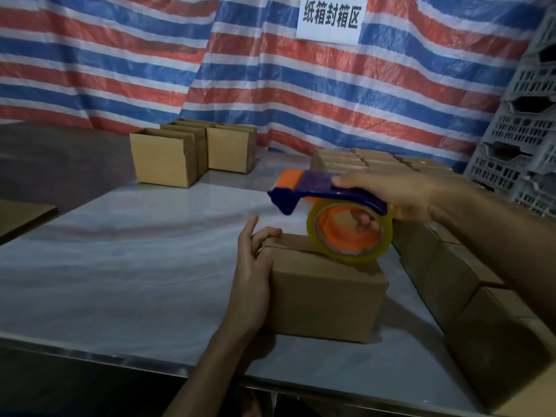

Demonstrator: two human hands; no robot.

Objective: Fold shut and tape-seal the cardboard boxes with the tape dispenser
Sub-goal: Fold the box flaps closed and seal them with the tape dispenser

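The right hand [403,197] grips the tape dispenser [328,191] from above. The thumb lies along the blue frame, and one finger shows through the orange core of the tape roll [319,236]. The roll touches the top of the cardboard box [325,293], on the seam of its closed flaps. The orange front end of the dispenser points toward 10 o'clock.

The left hand [252,266] holds the same box at its 9 o'clock side. The palm presses the wall and some fingers bend over the top edge, while one finger stays straight.

The box stands on the pale table [120,266], near the front edge. At 3 o'clock from it runs a row of closed boxes [451,275], just beside it. At 11 o'clock, well apart, stand open boxes [164,158]. Behind hangs a striped tarp [120,70] with a white sign [331,18], and at 2 o'clock there are grey crates [523,130].
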